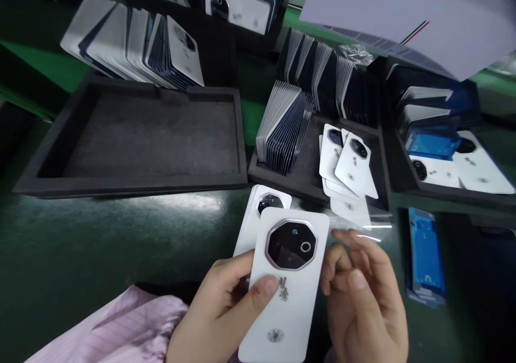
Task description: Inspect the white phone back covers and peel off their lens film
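My left hand point(229, 304) holds a white phone back cover point(296, 309), its thumb on the printed face and its fingers behind. An octagonal black camera area, dark lettering and a small round emblem mark this cover. My right hand point(365, 298) is just beside the cover's right edge, fingers loosely bent and thumb apart; whether its fingertips touch the edge I cannot tell. Clear film point(358, 224) lies just beyond the right fingertips. Another white cover point(252, 223) lies on the table behind the held one, partly hidden by it.
A black tray point(161, 183) with a bare inside lies at left, with rows of covers point(137, 45) behind it. The middle tray point(288, 180) holds upright covers and a loose pile point(352, 164). Blue-filmed pieces point(427, 258) lie at right. A pale sheet point(403, 13) overhangs the back.
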`<state>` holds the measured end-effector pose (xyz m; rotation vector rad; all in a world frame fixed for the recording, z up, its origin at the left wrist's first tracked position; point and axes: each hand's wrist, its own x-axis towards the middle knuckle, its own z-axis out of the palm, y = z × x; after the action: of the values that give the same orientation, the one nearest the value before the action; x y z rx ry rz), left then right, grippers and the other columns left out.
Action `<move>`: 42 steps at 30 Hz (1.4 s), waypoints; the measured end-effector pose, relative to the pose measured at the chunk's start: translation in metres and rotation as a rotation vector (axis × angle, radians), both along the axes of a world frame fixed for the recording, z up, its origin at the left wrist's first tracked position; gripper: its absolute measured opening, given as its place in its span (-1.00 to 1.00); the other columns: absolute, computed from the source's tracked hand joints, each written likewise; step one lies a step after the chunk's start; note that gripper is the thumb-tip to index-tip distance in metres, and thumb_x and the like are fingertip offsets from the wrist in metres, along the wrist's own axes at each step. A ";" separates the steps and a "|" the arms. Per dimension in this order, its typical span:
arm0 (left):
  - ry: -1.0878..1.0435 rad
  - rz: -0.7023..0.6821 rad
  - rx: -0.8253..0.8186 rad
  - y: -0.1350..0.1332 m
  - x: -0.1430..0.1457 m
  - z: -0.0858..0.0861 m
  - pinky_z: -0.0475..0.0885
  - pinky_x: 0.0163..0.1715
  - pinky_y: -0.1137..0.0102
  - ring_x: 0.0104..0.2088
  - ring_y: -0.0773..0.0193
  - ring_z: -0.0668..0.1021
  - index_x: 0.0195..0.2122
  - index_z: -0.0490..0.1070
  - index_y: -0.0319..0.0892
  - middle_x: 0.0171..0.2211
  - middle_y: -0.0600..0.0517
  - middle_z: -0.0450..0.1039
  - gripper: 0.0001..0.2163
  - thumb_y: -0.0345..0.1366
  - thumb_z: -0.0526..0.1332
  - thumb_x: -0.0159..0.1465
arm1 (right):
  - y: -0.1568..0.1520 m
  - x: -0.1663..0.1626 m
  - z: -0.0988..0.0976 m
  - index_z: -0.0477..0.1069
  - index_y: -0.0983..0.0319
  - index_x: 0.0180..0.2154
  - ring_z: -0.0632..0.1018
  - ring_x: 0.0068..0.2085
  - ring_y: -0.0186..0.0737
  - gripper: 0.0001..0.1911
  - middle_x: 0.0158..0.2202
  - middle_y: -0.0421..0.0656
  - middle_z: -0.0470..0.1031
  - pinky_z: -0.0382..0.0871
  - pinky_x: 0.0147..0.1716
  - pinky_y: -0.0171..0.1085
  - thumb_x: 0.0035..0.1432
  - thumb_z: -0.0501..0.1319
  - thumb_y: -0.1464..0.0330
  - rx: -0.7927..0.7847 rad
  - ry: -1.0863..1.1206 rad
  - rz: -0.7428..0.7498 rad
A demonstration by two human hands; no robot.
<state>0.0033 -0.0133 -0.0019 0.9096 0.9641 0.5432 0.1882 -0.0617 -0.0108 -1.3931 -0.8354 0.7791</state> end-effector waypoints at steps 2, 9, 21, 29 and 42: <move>-0.034 -0.004 0.024 0.001 0.001 0.001 0.40 -0.51 0.49 -0.47 0.24 0.49 -0.31 0.69 -0.12 -0.46 0.01 0.54 -0.65 0.03 0.30 0.41 | -0.004 -0.002 0.000 0.53 -0.02 0.20 0.56 -0.37 -0.22 -0.69 0.00 -0.01 0.61 0.51 -0.50 -0.29 0.48 0.27 0.22 -0.020 0.006 0.074; -0.115 -0.018 -0.047 0.000 -0.002 0.001 0.44 -0.41 0.49 -0.39 0.22 0.53 -0.20 0.76 -0.05 -0.41 0.02 0.60 -0.69 0.03 0.32 0.41 | -0.016 -0.015 0.009 0.52 -0.08 0.20 0.74 -0.13 -0.18 -0.66 -0.11 -0.16 0.74 0.67 -0.11 -0.35 0.43 0.35 0.19 -0.143 0.043 0.117; -0.187 -0.028 -0.070 0.002 -0.002 0.003 0.50 -0.34 0.51 -0.35 0.24 0.59 -0.12 0.78 0.02 -0.33 0.05 0.68 -0.74 -0.01 0.32 0.43 | -0.014 -0.012 0.009 0.57 -0.08 0.14 0.76 -0.24 -0.26 -0.71 -0.17 -0.19 0.77 0.67 -0.22 -0.45 0.43 0.37 0.28 -0.077 0.071 0.141; -0.065 -0.083 -0.047 -0.006 -0.012 -0.007 0.40 -0.40 0.53 -0.37 0.29 0.54 -0.01 0.75 0.10 -0.32 0.07 0.66 -0.78 -0.06 0.34 0.44 | -0.008 -0.035 0.024 0.66 -0.07 -0.03 0.70 -0.29 -0.41 -0.75 -0.22 -0.33 0.76 0.56 -0.23 -0.59 0.26 0.52 0.17 -0.193 0.200 -0.083; -0.145 -0.052 -0.037 0.001 -0.005 -0.002 0.50 -0.34 0.53 -0.31 0.23 0.61 -0.07 0.78 0.04 -0.33 0.03 0.68 -0.73 -0.01 0.31 0.45 | -0.010 -0.036 0.023 0.64 0.00 -0.06 0.72 -0.21 -0.33 -0.79 -0.18 -0.23 0.76 0.56 -0.14 -0.53 0.31 0.47 0.14 -0.218 0.140 -0.061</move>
<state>-0.0014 -0.0122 -0.0039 0.8487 0.8151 0.5375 0.1523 -0.0716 0.0119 -1.5291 -0.6108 0.9299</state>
